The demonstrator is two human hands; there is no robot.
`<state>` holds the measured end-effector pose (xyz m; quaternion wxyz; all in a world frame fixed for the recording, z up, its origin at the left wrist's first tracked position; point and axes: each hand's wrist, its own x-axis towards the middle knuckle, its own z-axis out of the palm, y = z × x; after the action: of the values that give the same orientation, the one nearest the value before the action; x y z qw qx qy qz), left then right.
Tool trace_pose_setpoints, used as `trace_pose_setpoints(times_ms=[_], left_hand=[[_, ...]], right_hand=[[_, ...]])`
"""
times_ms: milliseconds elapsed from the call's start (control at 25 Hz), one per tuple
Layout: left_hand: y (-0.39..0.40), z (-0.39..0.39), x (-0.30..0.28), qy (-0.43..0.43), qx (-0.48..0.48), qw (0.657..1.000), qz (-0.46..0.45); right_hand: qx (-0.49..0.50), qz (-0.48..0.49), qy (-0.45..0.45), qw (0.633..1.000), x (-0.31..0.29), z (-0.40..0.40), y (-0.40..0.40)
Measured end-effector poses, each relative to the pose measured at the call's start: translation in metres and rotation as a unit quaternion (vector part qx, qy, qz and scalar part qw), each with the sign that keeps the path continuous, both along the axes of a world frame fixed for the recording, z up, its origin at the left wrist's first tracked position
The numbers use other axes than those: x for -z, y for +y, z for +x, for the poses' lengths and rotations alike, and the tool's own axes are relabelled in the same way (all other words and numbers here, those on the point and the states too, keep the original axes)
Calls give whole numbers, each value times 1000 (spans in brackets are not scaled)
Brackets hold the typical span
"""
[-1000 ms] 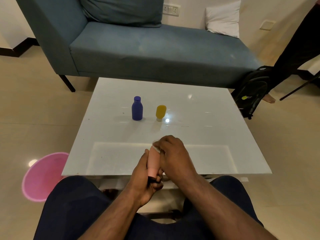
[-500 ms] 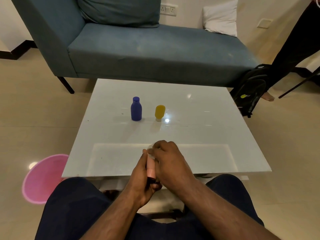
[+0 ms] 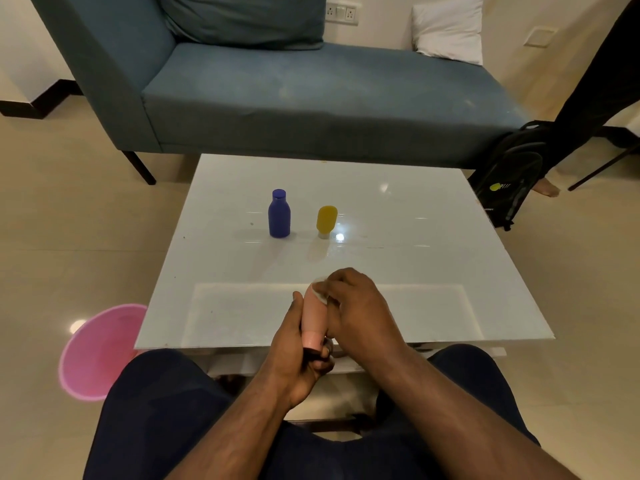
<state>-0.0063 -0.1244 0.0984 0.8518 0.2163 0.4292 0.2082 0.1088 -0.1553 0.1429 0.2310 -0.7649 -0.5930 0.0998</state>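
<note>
Pink bottle stands nearly upright between the two hands, over the near edge of the table, its top leaning slightly away from the person; the left hand wraps its lower half, fingers curled round the base and thumb laid up the bottle's left side, while the right hand comes over from the right with its fingertips bent and closed on the pale cap at the top. Far beyond the fingers a teal sofa fills the back of the room. Under and ahead of the fingers spreads the glossy white table. Below the wrists lie the person's dark-trousered legs. Far beyond and left of the fingers a teal cushion leans on the sofa's back. Left of the left hand's fingers and lower, on the floor, sits a pink bucket, well apart from them. Far to the right of the right hand's fingers a black backpack leans by the sofa's end, with another person's dark-clad leg just beside it. A white pillow rests at the sofa's right end. Ahead of the fingers, near the table's middle, a blue bottle stands upright with its cap on, and just right of it, not touching, a smaller yellow bottle stands with its pale end down
</note>
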Motion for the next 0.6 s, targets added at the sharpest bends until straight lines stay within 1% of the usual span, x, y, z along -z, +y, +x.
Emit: trace_pose_setpoints(times_ms=[40,120,200,240,360,400,560,600], left_hand=[[-1,0,0,-3,-2,1000,-1],[-1,-1,-3,-9,-11,1000,8],[1,-2,-4,-7,-12,1000,6],[1,-2,-3,-1,-11,1000,5],[1,-1,-1,13,-17,1000,-22],[2,-1,0,9,-21,1000,-20],[3,-2,-7,-25,-38,999,-26],[3,-1,-7,-24,-40,999,-27]], right_hand=[[7,-3,2,1000,0,-3,0],[-38,-7,-8,999,0,-17,-12],[-71,-5,4,997,-3,-22,-20],[-58,-2,13,998,-1,-14,-15],[32,22,47,998,1,6,2],[35,20,48,998,1,3,1],[-42,7,34,999,-2,-22,-25],[-41,7,37,998,-1,-18,-21]])
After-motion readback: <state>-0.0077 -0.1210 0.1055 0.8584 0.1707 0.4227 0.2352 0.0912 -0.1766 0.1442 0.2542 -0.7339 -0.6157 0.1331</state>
